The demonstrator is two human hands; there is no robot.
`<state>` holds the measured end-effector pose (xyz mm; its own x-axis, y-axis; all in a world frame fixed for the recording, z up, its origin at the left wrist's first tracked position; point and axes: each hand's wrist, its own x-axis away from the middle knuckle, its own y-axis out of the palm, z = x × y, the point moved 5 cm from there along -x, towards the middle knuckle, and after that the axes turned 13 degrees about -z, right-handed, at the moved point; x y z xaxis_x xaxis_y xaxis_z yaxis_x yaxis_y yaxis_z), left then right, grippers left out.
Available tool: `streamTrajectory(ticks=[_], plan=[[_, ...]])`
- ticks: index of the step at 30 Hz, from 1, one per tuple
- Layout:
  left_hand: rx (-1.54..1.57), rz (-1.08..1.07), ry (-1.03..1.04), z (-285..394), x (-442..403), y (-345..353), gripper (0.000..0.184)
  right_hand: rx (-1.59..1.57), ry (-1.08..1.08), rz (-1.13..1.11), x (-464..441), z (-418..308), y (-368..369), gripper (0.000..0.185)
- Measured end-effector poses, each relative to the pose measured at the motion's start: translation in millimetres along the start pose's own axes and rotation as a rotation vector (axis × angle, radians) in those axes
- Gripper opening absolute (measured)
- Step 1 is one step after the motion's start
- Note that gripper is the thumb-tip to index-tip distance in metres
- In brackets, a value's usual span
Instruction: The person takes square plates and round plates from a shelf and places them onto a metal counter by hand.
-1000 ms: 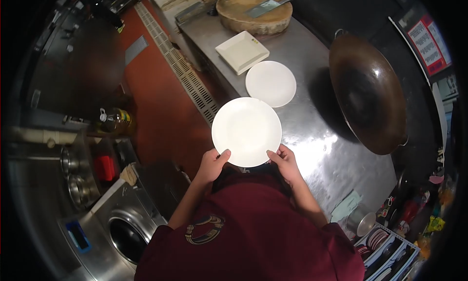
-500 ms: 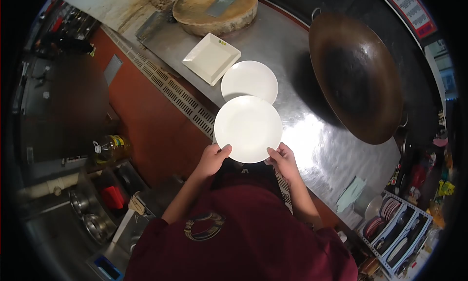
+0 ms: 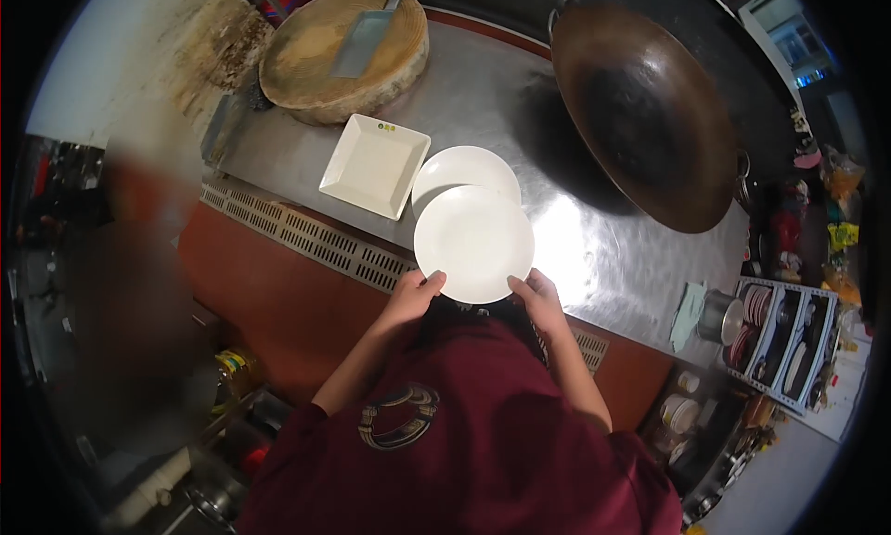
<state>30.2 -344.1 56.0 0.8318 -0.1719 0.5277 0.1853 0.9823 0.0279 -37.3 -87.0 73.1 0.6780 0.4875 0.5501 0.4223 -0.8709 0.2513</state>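
Observation:
A round white plate [image 3: 474, 247] is held by its near rim between both hands. My left hand [image 3: 413, 296] grips the left side, thumb on top. On the right side my right hand [image 3: 538, 301] pinches the rim the same way, its fingers partly hidden. Beyond it a second round white plate [image 3: 469, 167] lies on the metal counter [image 3: 464, 90], partly covered from view by the held one. A square white plate [image 3: 374, 167] is just left of that.
A cleaver [image 3: 364, 43] rests on a round wooden chopping block [image 3: 306, 48] at the back left. A large wok [image 3: 650, 117] leans at the back right. A metal pot [image 3: 720, 319], a pale cloth [image 3: 688, 316] and a dish rack [image 3: 784, 345] are at the right.
The view has turned, so the counter, block and wok appear shifted left and the dish rack has moved up. Both hands still hold the plate, which now overlaps the second round plate in view.

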Motion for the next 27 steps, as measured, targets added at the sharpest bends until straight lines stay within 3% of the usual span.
streamTrajectory(ticks=[17,20,27], plan=[[-0.098,-0.103,0.038,-16.3,-41.5,-48.5,0.047,0.029,-0.012,0.174,-28.9,18.2,25.1,0.021],[-0.17,-0.173,-0.051,-27.0,-47.9,-56.5,0.047,0.03,-0.025,0.181,-32.6,22.3,26.1,0.021],[-0.056,-0.165,-0.026,-30.5,-55.4,-59.2,0.046,0.003,-0.055,0.206,-45.6,38.6,23.3,0.024]])
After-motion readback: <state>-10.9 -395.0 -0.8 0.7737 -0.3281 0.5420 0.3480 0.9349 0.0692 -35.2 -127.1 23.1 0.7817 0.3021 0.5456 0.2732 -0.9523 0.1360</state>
